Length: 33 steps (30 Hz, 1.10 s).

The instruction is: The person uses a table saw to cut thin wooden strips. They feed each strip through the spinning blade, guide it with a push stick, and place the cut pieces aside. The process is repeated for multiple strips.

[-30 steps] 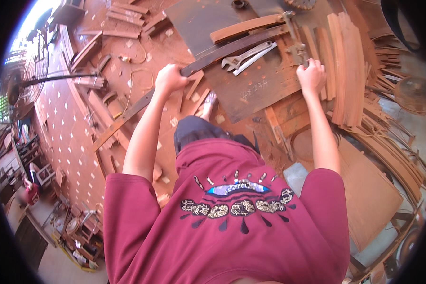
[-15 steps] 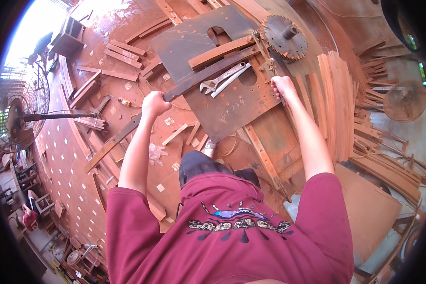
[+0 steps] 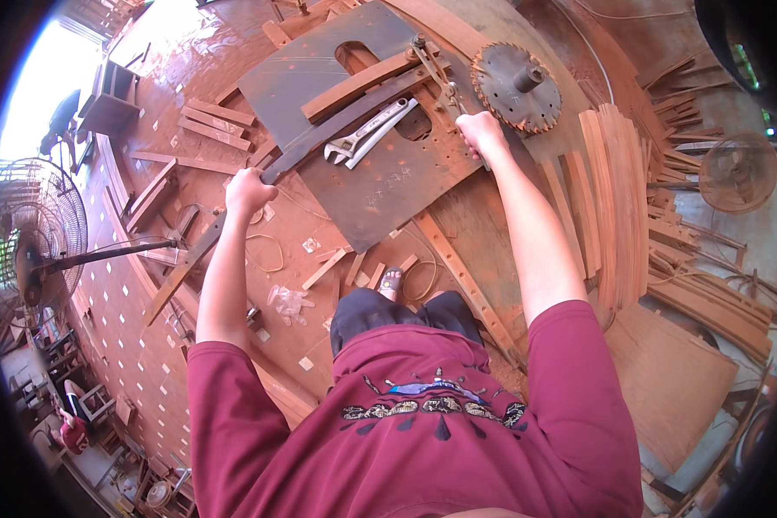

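Left hand (image 3: 249, 192) clenched on long plank (image 3: 319, 138), steadying it across saw table (image 3: 388, 186). Right hand (image 3: 482, 134) at two o'clock grips lever (image 3: 440, 78), probably; blade (image 3: 515, 76) beside.

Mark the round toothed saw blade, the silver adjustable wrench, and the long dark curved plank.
round toothed saw blade (image 3: 501, 93), head view, rusty flat face.
silver adjustable wrench (image 3: 373, 130), head view, mid-handle.
long dark curved plank (image 3: 345, 121), head view, middle stretch.
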{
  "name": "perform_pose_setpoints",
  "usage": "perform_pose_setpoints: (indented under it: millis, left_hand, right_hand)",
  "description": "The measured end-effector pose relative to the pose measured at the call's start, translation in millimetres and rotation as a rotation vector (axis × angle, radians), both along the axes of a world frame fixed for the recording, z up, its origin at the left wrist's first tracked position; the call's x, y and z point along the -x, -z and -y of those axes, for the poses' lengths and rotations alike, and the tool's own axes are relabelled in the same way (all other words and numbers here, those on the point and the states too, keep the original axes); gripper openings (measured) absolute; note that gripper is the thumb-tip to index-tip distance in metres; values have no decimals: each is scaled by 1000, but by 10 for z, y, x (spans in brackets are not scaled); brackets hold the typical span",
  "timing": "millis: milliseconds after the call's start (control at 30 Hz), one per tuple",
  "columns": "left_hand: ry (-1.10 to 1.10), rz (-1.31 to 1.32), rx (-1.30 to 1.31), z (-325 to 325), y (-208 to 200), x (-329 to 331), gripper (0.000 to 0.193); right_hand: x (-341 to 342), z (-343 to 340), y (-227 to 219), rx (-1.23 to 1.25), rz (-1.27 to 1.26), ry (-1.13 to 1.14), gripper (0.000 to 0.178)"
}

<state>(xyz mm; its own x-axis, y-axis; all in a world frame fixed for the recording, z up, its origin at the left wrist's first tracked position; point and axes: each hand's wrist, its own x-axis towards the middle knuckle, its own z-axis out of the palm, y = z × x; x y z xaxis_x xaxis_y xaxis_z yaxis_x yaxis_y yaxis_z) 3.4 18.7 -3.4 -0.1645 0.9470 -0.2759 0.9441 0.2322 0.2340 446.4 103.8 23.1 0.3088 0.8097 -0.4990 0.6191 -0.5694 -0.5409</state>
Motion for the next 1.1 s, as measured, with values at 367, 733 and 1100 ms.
perform_pose_setpoints:
  millis: [367, 733, 1100]
  left_hand:
    - [2, 32, 36, -568, 224, 212, 33]
    - [-19, -34, -12, -16, 364, -32, 34]
    - [74, -9, -191, 618, 655, -473, 47]
  right_hand:
    - [120, -599, 275, 46, 60, -81, 32]
    - [-179, -36, 321, 9, -96, -84, 22]
    - [-682, 479, 459, 76, -99, 0, 21]
